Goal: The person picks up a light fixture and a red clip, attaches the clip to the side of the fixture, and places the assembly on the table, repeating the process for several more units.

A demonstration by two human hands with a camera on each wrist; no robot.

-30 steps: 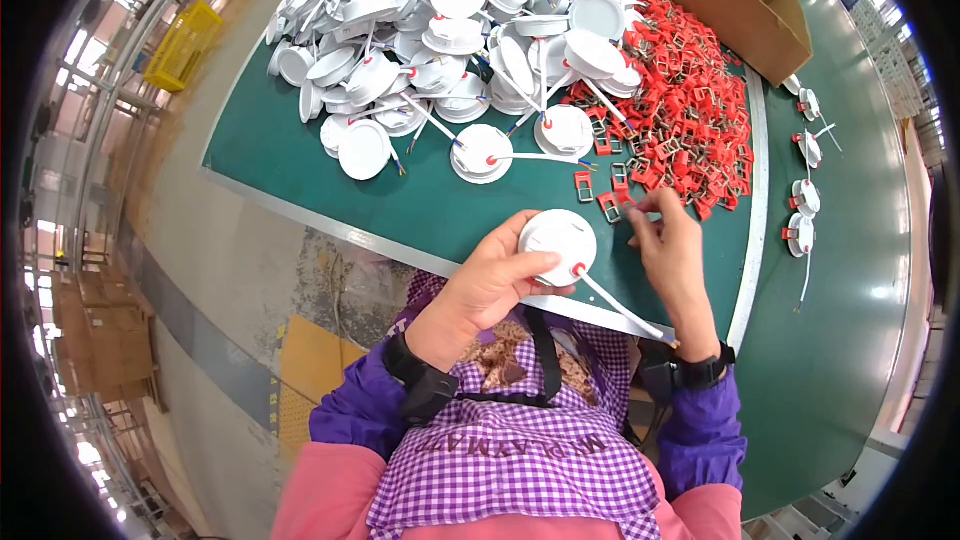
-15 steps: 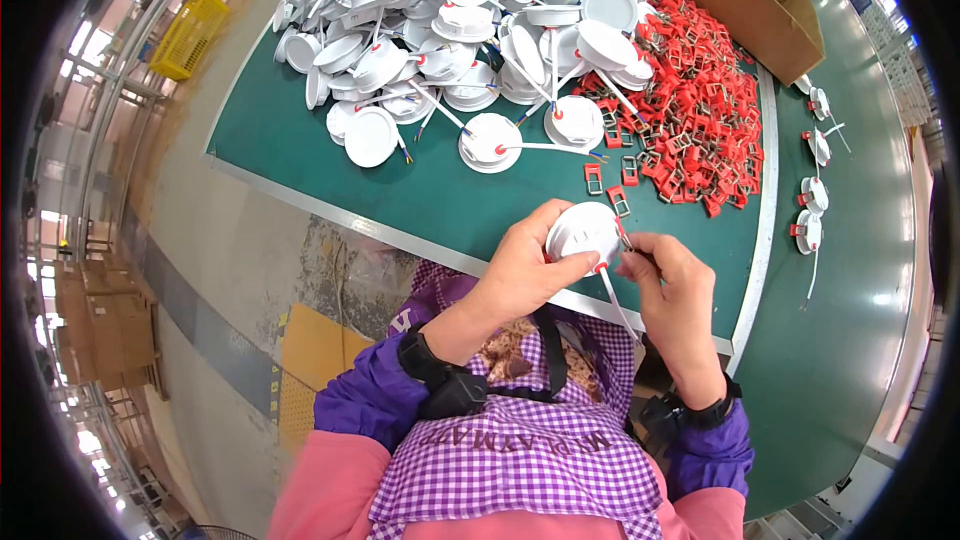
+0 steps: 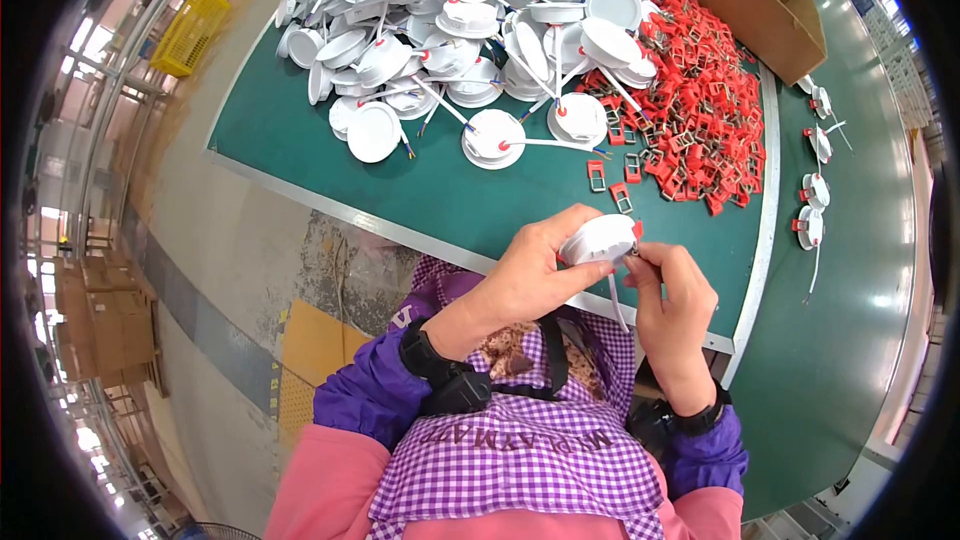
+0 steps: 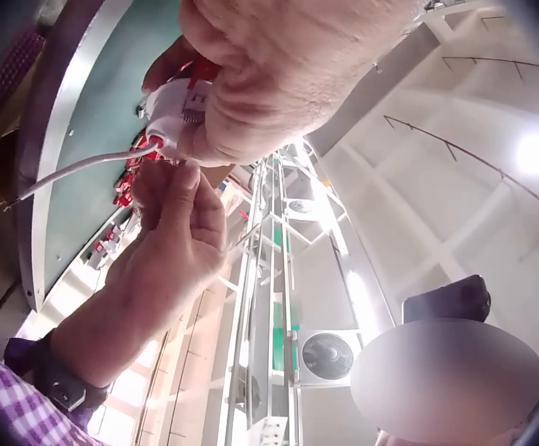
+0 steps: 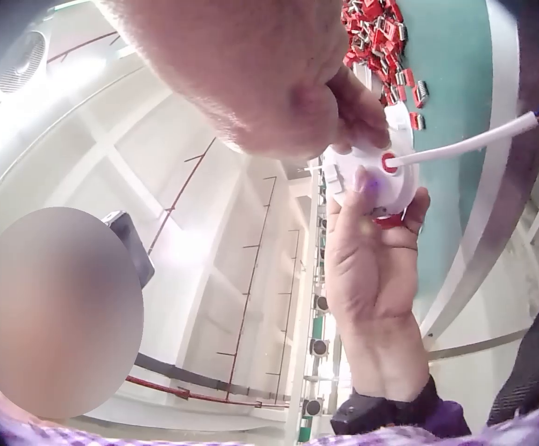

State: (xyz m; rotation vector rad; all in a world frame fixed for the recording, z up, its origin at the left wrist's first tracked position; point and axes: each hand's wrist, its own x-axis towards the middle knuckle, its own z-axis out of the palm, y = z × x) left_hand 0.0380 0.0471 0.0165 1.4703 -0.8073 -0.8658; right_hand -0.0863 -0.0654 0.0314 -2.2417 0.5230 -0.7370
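Note:
My left hand [image 3: 530, 270] grips a round white downlight [image 3: 598, 242], its thumb along the near side, and holds it tilted over the table's front edge. At the light's right rim is a red clip [image 3: 638, 228] with a metal spring, which my right hand [image 3: 678, 295] pinches between thumb and fingertips. A white cable [image 5: 474, 144] leaves the housing through a red grommet [image 5: 388, 163] and hangs toward my body. In the right wrist view, another red piece [image 5: 387, 221] shows at the opposite rim, by the left fingers, which partly hide it.
A heap of white downlights [image 3: 470, 25] covers the back of the green table [image 3: 270, 130], with a pile of red clips [image 3: 700, 110] to its right. A cardboard box [image 3: 745, 0] stands behind. Several lights with clips [image 3: 810, 228] line the green surface on the right.
The right hand has come from the clip pile to the light with a red clip. The left hand has moved right and tilted the light, bringing the clip to its rim.

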